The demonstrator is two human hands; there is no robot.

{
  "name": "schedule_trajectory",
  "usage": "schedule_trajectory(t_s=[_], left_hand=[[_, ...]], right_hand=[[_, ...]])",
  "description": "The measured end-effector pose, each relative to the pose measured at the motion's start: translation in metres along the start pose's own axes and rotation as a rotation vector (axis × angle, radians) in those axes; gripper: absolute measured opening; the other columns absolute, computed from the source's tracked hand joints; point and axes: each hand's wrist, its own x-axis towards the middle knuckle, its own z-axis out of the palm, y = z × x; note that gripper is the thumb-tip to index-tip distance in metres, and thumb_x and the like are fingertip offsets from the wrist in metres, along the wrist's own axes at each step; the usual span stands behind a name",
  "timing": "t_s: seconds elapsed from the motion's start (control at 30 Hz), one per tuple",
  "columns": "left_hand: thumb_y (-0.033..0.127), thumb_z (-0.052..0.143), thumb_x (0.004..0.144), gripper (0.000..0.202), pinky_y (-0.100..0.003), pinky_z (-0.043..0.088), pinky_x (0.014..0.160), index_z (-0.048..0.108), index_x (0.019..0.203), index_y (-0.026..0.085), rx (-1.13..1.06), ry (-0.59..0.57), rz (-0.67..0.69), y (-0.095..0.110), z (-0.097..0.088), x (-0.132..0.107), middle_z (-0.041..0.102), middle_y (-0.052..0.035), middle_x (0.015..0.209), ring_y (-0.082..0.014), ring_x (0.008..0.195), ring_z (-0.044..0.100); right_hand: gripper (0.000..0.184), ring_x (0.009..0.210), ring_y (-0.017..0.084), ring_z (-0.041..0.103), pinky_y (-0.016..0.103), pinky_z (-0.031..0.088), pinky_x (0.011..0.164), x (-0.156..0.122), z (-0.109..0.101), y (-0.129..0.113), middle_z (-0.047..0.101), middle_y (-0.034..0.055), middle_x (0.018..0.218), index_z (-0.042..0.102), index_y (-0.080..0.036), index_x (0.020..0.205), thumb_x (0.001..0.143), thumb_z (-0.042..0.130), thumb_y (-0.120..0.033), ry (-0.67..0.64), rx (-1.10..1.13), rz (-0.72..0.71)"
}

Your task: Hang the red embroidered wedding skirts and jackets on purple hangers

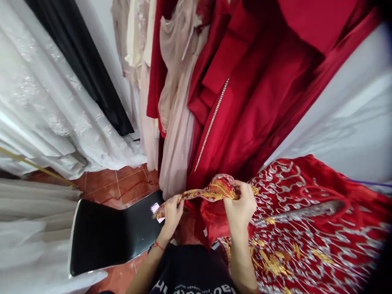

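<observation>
A narrow stretch of red and gold embroidered cloth [211, 192] runs between my two hands. My left hand [174, 212] is closed around its left part. Farther right, my right hand [242, 200] pinches the other end, thumb and fingers together. Just beyond that hand spreads a red garment [309, 228] with silver swirls and gold motifs. Plain red fabric [214, 218] hangs below the cloth; I cannot tell whether the two are joined. A small pale item [156, 208], partly blurred, shows beside the cloth's left end, over the black chair.
A black chair [101, 232] stands on the tiled floor [104, 183] at the left. Red dresses [239, 114] and pale pink gowns [179, 134] hang ahead. White lace gowns [45, 90] fill the left side, with black cloth [88, 69] among them.
</observation>
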Motion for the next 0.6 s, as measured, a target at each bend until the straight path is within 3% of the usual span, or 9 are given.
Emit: schedule_trajectory(t_s=[0.13,0.23,0.33,0.43,0.6], left_hand=[[0.034,0.045,0.099,0.026,-0.027,0.047,0.069,0.063,0.086,0.021,0.021,0.018,0.026,-0.014,-0.023,0.041,0.071,-0.0043,0.077,-0.0187,0.071,0.068],[0.040,0.047,0.099,0.031,-0.025,0.040,0.066,0.059,0.077,0.021,0.043,0.050,0.058,-0.002,-0.050,0.074,0.068,-0.0027,0.073,-0.0168,0.068,0.065],[0.042,0.051,0.098,0.029,-0.024,0.036,0.062,0.058,0.078,0.022,0.114,0.063,0.099,0.031,-0.074,0.106,0.068,-0.0006,0.071,-0.0159,0.065,0.065],[0.042,0.056,0.096,0.021,-0.023,0.035,0.060,0.060,0.103,0.024,0.140,0.008,0.179,0.072,-0.086,0.129,0.073,0.0011,0.079,-0.0168,0.067,0.069],[0.055,0.059,0.091,0.058,-0.023,0.035,0.057,0.050,0.137,0.021,0.130,-0.201,0.334,0.124,-0.081,0.139,0.070,0.0033,0.068,-0.0177,0.061,0.068]], right_hand=[[0.032,0.072,0.020,0.063,0.027,0.033,0.060,0.010,0.005,0.019,0.071,0.0057,0.090,0.066,-0.021,0.102,0.074,0.056,-0.011,-0.240,-0.329,0.042],[0.016,0.061,0.020,0.059,0.027,0.026,0.057,0.012,0.014,0.023,0.067,0.0043,0.069,0.068,-0.021,0.098,0.084,0.062,-0.027,-0.351,-0.452,0.115],[0.031,0.056,0.018,0.057,0.026,0.029,0.057,0.010,0.026,0.018,0.064,0.0029,0.064,0.065,-0.020,0.099,0.092,0.056,-0.049,-0.393,-0.246,0.126],[0.034,0.052,0.017,0.053,0.026,0.032,0.055,0.013,0.035,0.008,0.061,0.0014,0.062,0.063,-0.018,0.100,0.097,0.045,-0.048,-0.415,0.010,0.107],[0.031,0.054,0.015,0.054,0.024,0.037,0.052,0.038,0.028,-0.007,0.063,0.0001,0.069,0.060,-0.018,0.106,0.099,0.043,-0.044,-0.433,0.363,0.088]])
